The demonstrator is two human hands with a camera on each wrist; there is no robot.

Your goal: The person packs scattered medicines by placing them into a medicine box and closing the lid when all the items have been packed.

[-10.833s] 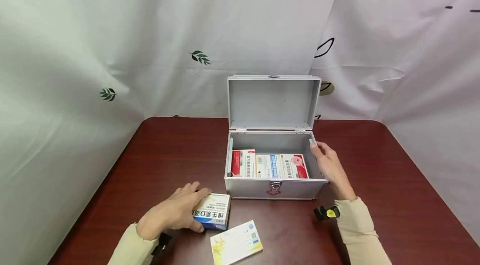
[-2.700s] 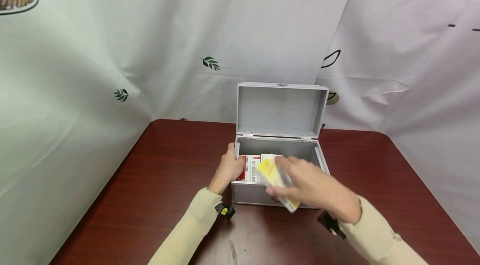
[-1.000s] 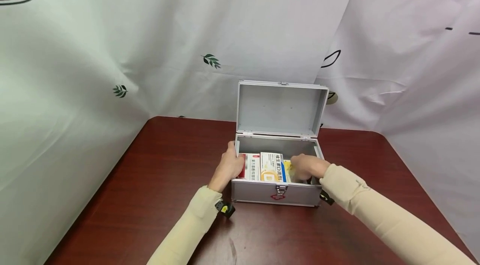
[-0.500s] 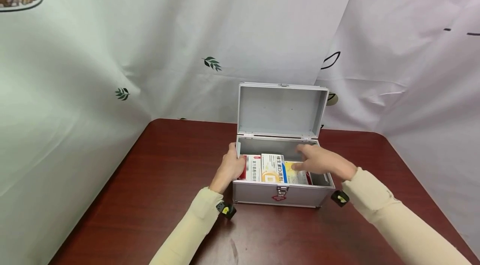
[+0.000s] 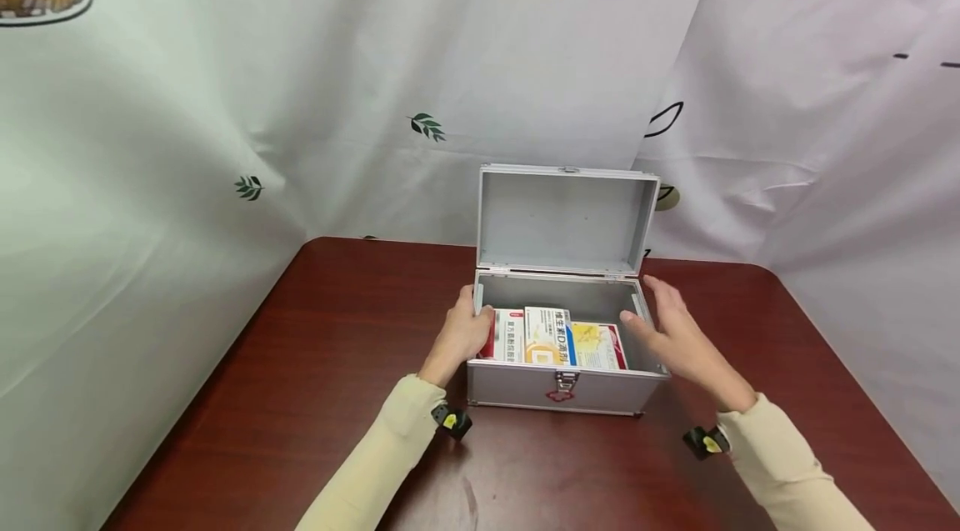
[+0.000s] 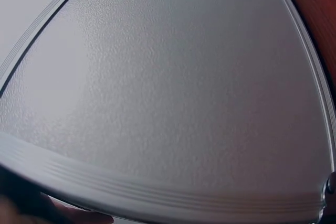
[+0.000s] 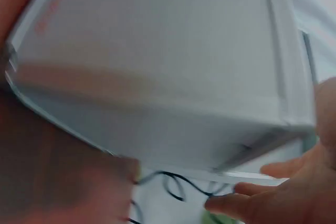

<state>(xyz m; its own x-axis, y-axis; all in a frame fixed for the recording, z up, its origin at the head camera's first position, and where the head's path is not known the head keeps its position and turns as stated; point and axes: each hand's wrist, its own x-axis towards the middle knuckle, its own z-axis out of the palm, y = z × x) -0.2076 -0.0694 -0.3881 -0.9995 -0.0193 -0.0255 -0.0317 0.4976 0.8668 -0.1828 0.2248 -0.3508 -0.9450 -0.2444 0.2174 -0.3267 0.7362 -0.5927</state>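
Observation:
A silver metal medicine case (image 5: pixel 517 389) stands on the table with its lid raised. My left hand (image 5: pixel 456 338) grips its left wall, thumb on the inner side. My right hand (image 5: pixel 678 345) is spread at the right wall, its thumb over the opening and the fingers outside; nothing is in it. Inside, from left to right, are a red-and-white medicine box (image 5: pixel 510 338), a vitamin D drops box (image 5: pixel 546 335) and a flat yellow-and-white box (image 5: pixel 591 341). A red-edged box (image 5: pixel 618 348) is partly hidden beside the last. The right wrist view shows my right hand's fingers (image 7: pixel 231 205) apart.
The upright lid (image 5: pixel 566 218) rises at the case's back. A metal latch (image 5: pixel 567 381) and red emblem (image 5: pixel 559 396) are on the front. The dark red tabletop (image 5: pixel 360 323) surrounds the case, with white cloth (image 5: pixel 525 56) hanging behind. Cables (image 7: pixel 173 182) appear in the right wrist view.
The vitamin D box and yellow-and-white box went from the table into the case. My right hand has let go of the yellow-and-white box and moved right to the side wall. My left hand stays.

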